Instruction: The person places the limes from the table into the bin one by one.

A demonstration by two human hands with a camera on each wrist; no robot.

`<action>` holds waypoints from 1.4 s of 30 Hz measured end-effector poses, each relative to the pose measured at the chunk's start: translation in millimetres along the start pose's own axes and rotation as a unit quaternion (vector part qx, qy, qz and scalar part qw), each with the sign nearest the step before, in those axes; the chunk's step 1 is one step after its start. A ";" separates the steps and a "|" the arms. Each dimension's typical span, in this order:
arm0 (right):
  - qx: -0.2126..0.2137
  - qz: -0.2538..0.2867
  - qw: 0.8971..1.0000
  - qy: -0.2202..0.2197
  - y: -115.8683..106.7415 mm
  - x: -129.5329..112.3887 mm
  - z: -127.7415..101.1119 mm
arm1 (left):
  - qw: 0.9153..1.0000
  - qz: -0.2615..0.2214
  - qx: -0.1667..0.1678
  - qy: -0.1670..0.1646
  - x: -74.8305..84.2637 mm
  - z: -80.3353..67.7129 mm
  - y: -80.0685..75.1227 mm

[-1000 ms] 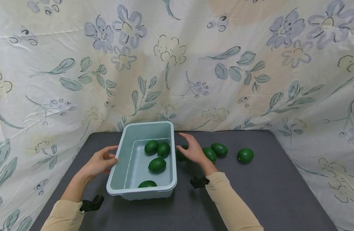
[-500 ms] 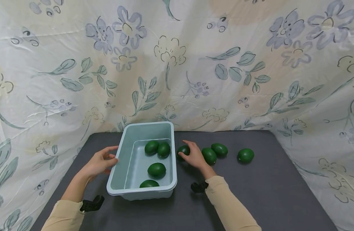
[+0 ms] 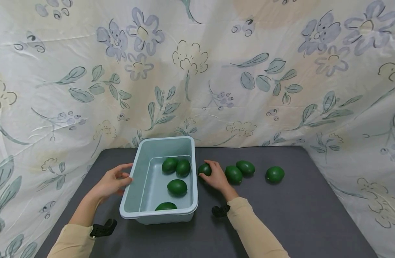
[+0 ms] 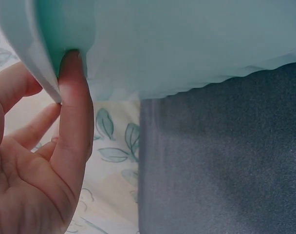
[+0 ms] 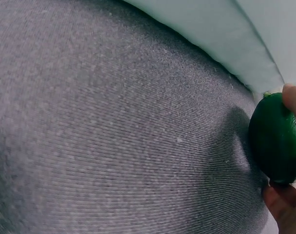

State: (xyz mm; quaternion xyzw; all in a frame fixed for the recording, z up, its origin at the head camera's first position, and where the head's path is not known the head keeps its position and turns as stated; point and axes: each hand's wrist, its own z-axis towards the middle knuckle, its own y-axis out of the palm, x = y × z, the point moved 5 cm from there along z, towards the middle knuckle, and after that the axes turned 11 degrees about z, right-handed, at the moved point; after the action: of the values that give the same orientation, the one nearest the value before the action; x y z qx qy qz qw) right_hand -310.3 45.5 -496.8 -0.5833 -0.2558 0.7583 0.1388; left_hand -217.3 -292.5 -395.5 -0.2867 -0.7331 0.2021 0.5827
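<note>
A pale blue tub point(image 3: 132, 179) stands on the dark grey table point(image 3: 281, 215) and holds several green oval fruits point(image 3: 177, 187). My right hand point(image 3: 208, 172) grips another green fruit point(image 3: 204, 169) that lies on the table just right of the tub. In the right wrist view a fingertip point(image 5: 295, 96) sits on top of that fruit point(image 5: 274, 139) and another finger curls under it. My left hand point(image 3: 115, 180) rests at the tub's left side. Its thumb point(image 4: 75, 112) touches the tub point(image 4: 187, 44) just under the rim, and the other fingers are loosely curled.
Three more green fruits lie on the table to the right: one point(image 3: 233, 174) beside my right hand, one point(image 3: 245, 167) behind it, one point(image 3: 275, 174) farther right. A floral cloth point(image 3: 197, 71) walls in the back and both sides.
My right hand has come down from beside the tub's right rim onto the nearest fruit and curled round it. The left hand and the tub have stayed put.
</note>
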 end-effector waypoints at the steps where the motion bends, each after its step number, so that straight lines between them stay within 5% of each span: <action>1: 0.001 0.001 1.000 0.001 0.2 0.4 0.0 | 1.000 0.000 0.000 0.001 -0.1 0.1 0.1; 22: 0.026 0.046 0.998 0.027 -9.3 3.3 3.0 | 1.000 0.011 -0.001 0.002 -1.5 1.6 0.3; 42: 0.032 0.050 0.998 -0.013 -47.1 -29.0 9.6 | 1.000 0.007 -0.009 0.007 -0.5 0.2 0.4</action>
State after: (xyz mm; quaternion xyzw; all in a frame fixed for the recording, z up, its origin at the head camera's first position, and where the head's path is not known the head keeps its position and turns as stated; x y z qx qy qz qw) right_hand -315.5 67.7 -445.5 -0.5809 -0.2038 0.7795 0.1162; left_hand -217.4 -292.5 -396.1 -0.2982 -0.7287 0.1976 0.5840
